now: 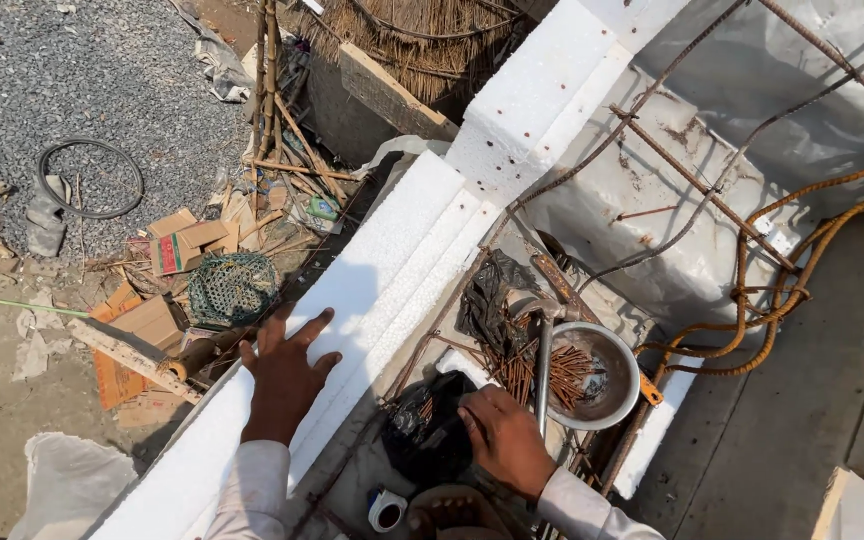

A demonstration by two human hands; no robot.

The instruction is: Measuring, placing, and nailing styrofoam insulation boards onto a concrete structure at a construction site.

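Note:
My left hand (285,372) lies flat, fingers spread, on a long white foam board (382,260) that runs along the edge of a raised deck. My right hand (505,438) reaches down with its fingers curled into a black plastic bag (422,435); what it grips is hidden. Just right of that hand lie a hammer (544,345) with a metal handle, a heap of rusty nails (522,368) and a round metal bowl (614,385) holding more nails.
Rusty rebar (712,195) and bent orange-brown bars (782,300) cross the white sheeting on the right. Far below on the left ground are gravel, a black tyre ring (90,177), cardboard boxes (182,240), a green wire basket (232,288) and bamboo poles. A small white cup (386,510) sits near my feet.

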